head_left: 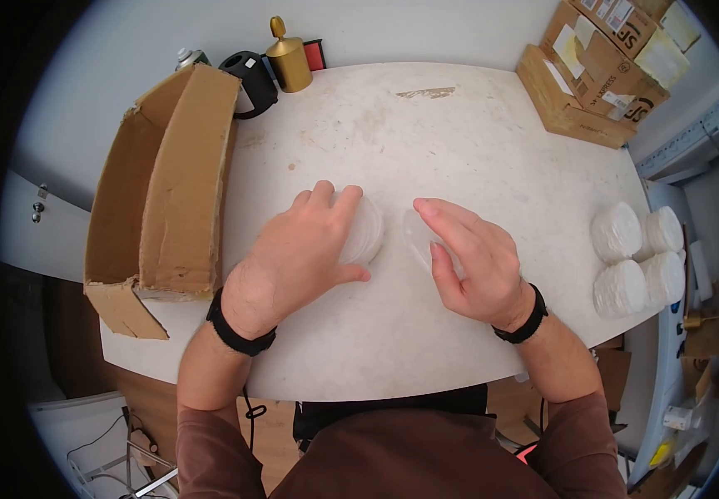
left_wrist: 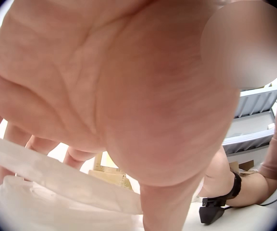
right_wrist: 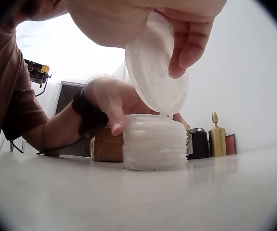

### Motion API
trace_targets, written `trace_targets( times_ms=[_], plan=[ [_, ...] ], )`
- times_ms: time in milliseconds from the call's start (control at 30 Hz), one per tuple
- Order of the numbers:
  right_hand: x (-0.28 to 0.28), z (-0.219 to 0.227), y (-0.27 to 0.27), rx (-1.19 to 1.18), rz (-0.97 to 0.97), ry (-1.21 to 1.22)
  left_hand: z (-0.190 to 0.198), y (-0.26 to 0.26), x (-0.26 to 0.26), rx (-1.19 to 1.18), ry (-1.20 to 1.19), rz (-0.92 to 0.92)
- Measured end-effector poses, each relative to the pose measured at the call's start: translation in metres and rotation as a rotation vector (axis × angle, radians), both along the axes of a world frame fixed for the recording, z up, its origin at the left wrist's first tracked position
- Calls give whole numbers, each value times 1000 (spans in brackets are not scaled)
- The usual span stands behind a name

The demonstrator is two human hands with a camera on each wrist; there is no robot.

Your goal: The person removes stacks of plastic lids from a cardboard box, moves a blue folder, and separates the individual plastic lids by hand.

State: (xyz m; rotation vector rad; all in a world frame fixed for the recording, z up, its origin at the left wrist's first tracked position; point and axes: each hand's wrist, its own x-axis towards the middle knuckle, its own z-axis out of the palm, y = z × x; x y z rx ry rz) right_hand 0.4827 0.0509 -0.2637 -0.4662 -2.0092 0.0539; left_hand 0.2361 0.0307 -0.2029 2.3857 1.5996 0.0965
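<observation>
A low, round, whitish stack of plastic lids (head_left: 365,229), ridged along its side, stands on the table in front of the person. My left hand (head_left: 305,237) reaches over it, thumb at the near side and fingers round the far side. In the right wrist view that stack (right_wrist: 155,144) shows upright on the tabletop. My right hand (head_left: 480,262) pinches one translucent round lid (right_wrist: 155,67), tilted on edge, with its lower rim right at the stack's top. The left wrist view shows the left palm (left_wrist: 104,86) close up, above a pale curved rim.
An open cardboard box (head_left: 189,183) stands at the left. Behind it are a black container (head_left: 251,83) and a gold canister (head_left: 291,66). Taped parcels (head_left: 597,79) are piled at the back right, and several white round stacks (head_left: 617,233) stand near the right edge.
</observation>
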Motion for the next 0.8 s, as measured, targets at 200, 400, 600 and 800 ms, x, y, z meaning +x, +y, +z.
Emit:
trace_targets(
  times_ms=[200, 400, 600, 800],
  plan=[
    [1, 2, 0, 7, -1, 2, -1, 1, 2, 38, -18, -15],
    [1, 2, -1, 3, -3, -4, -20, 4, 7, 39, -35, -34],
    [0, 0, 0, 6, -5, 4, -40, 6, 9, 130, -23, -74],
    [1, 1, -1, 10, -11, -5, -36, 14, 6, 128, -99, -109]
  ],
)
